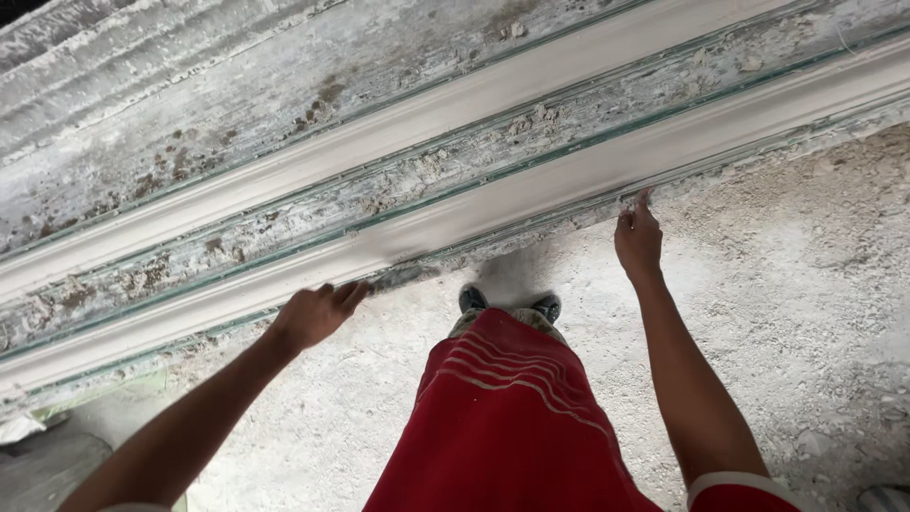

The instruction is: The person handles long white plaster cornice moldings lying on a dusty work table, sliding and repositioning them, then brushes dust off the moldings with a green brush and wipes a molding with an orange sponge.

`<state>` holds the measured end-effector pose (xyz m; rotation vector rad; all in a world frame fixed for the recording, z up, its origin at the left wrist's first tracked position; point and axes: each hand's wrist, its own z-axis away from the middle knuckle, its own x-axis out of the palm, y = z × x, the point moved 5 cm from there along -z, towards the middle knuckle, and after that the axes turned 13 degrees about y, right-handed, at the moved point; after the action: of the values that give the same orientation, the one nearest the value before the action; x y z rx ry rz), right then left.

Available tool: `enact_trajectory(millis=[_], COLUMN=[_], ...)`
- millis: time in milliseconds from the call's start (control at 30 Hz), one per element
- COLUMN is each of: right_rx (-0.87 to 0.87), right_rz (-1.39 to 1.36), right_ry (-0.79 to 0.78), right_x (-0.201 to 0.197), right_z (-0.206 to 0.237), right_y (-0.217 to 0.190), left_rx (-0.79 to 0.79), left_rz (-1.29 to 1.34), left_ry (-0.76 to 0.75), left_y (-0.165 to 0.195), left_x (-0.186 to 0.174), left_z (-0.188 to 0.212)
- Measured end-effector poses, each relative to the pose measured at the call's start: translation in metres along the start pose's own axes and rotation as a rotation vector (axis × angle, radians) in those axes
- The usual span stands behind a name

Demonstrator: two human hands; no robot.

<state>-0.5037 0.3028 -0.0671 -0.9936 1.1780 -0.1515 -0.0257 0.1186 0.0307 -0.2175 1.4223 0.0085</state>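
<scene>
Plaster moulding (493, 213), long and white, lies cast along the near edge of the crusted bench (190, 133), seemingly not yet lifted. Left hand (318, 313) curls loosely on its lip; right hand (638, 237) presses fingertips there. Dusty floor (806, 284) spreads below.

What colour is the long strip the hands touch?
White, seen in the head view: long strip.

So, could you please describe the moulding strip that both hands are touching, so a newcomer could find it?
On the long, plaster-crusted casting bench lie two parallel white plaster moulding strips. Take the nearer white strip, by the dusty floor. Only this one has the left hand and right hand at its near edge.
</scene>
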Motion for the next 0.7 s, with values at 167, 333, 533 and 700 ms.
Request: enact_trajectory(millis=[167,333,533,700], right_rx=[0.018,0.169,0.222,0.039], right_rz=[0.119,-0.005,0.051,0.013], right_ry=[-0.010,-0.045,-0.093,0.064], right_x=[-0.007,-0.016,-0.036,-0.075], right_z=[-0.001,0.004,0.014,0.005], right_y=[-0.014,-0.024,-0.028,-0.014], left_rx=[0.023,0.024,-0.006,0.073], left_rz=[0.051,0.397,0.425,0.317], left_ry=[0.129,0.304,0.369,0.295], left_y=[0.035,0.101,0.119,0.098], left_x=[-0.003,-0.031,-0.076,-0.058], left_z=[-0.077,-0.267,-0.318,-0.267])
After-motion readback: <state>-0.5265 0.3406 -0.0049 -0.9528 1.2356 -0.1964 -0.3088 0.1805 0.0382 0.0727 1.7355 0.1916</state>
